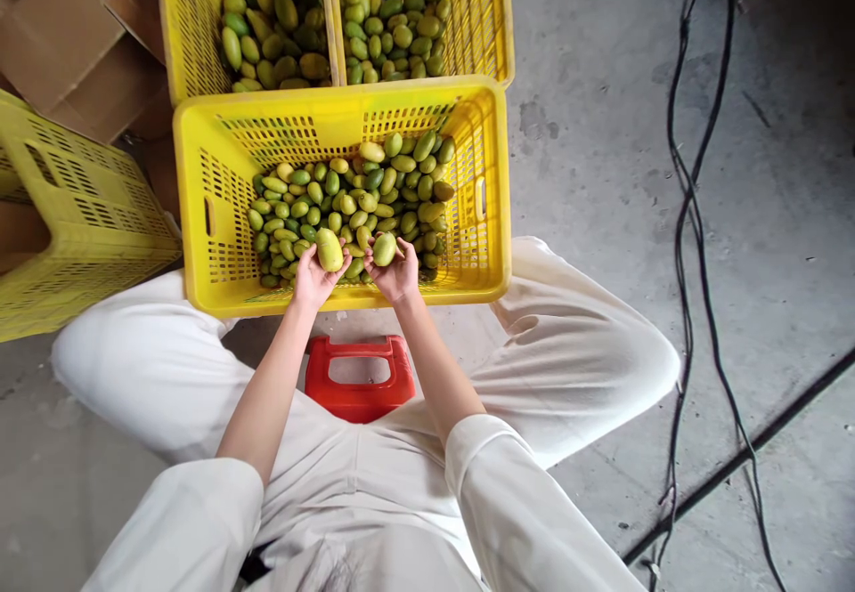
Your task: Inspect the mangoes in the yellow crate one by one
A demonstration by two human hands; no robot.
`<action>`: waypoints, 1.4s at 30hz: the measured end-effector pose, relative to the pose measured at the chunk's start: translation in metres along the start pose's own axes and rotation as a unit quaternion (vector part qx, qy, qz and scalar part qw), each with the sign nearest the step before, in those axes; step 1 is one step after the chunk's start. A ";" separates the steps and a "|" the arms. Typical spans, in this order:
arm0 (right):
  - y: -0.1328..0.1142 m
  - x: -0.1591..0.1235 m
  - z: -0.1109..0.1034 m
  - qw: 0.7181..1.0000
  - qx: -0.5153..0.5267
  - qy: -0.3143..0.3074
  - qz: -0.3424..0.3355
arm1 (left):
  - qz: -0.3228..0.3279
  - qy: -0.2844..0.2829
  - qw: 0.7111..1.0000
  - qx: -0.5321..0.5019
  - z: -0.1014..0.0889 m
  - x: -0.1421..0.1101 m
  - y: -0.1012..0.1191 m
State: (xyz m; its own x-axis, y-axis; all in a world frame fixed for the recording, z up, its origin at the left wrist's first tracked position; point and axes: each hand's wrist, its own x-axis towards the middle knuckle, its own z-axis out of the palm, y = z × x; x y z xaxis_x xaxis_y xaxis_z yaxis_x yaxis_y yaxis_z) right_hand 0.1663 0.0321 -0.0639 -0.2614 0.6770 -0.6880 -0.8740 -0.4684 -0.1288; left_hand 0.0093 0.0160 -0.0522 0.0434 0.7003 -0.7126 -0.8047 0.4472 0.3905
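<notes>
Between my knees stands a yellow plastic crate (340,300) with a heap of small oval green and yellowish fruits (361,191) in it. Over the crate's near side, my left hand (318,279) is closed round a large pale yellow-green fruit (329,249). Close beside it, my right hand (401,279) grips a slightly smaller, rounder green fruit (384,249). Both palms face up, and the two fruits are a short way apart. Loose fruits lie just beyond my fingers. The exact kind of fruit is not clear.
Two more yellow crates (250,92) (420,77) of fruit adjoin the far side. Another yellow crate (86,191) and cardboard boxes (60,40) are at left. A red plastic stool (361,403) is beneath me. Black cables (688,191) lie on the concrete floor (588,129) at right.
</notes>
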 end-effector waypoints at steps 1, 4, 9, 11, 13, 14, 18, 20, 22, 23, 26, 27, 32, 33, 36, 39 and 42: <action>0.000 0.000 0.000 1.000 0.002 0.003 -0.001 | 0.001 -0.004 1.000 -0.002 -0.001 -0.001 0.000; 0.000 0.000 0.001 1.000 0.008 0.004 -0.001 | -0.001 -0.010 1.000 0.005 -0.002 -0.002 0.000; -0.001 0.008 -0.002 0.999 0.024 0.035 0.025 | 0.003 0.056 0.998 -0.007 -0.001 0.002 -0.001; -0.001 0.013 -0.005 0.997 0.017 0.066 0.026 | -0.002 0.071 0.997 -0.007 -0.001 0.003 0.000; 0.000 0.016 -0.008 0.996 0.002 0.089 0.019 | -0.001 0.072 0.997 -0.009 -0.001 0.002 0.001; 0.000 0.018 -0.009 0.995 -0.003 0.096 0.018 | 0.004 0.066 0.998 -0.012 -0.001 0.002 0.001; 0.001 0.020 -0.012 0.993 0.010 0.116 0.037 | 0.033 0.041 0.998 -0.042 -0.003 0.001 0.001; 0.001 0.020 -0.013 0.991 0.017 0.120 0.051 | 0.018 0.036 0.998 -0.041 -0.002 0.003 0.001; 0.001 0.020 -0.013 0.990 0.011 0.130 0.055 | -0.009 0.045 0.999 -0.016 -0.001 0.005 0.001; 0.001 0.020 -0.013 0.989 0.007 0.138 0.053 | -0.017 0.055 0.998 0.004 0.000 0.006 0.001; 0.001 0.018 -0.014 0.987 -0.001 0.156 0.042 | 0.010 0.091 0.992 0.088 0.003 0.008 -0.003; 0.001 0.017 -0.014 0.987 -0.001 0.155 0.037 | 0.035 0.100 0.987 0.125 0.003 0.008 -0.006; -0.008 0.022 -0.006 0.988 -0.022 0.148 0.036 | 0.166 0.070 0.932 0.315 0.004 0.003 -0.027; -0.013 0.026 0.001 0.988 -0.030 0.148 0.027 | 0.182 0.068 0.923 0.333 0.004 0.002 -0.030; -0.040 0.050 0.039 0.990 -0.053 0.127 -0.027 | 0.207 0.076 0.910 0.351 0.003 0.001 -0.035; -0.084 0.081 0.099 0.988 -0.097 0.030 -0.115 | 0.207 0.071 0.910 0.353 0.000 0.003 -0.036; -0.126 0.111 0.155 0.974 -0.103 -0.059 -0.193 | 0.193 0.067 0.915 0.347 -0.002 0.004 -0.037</action>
State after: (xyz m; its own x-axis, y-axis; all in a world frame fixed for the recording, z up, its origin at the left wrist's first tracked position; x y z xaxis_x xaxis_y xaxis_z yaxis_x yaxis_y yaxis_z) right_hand 0.1842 0.2544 -0.0132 0.0139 0.8798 -0.4751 -0.8186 -0.2629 -0.5107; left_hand 0.0381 0.0015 -0.0708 -0.2760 0.8267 -0.4902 -0.1729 0.4590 0.8714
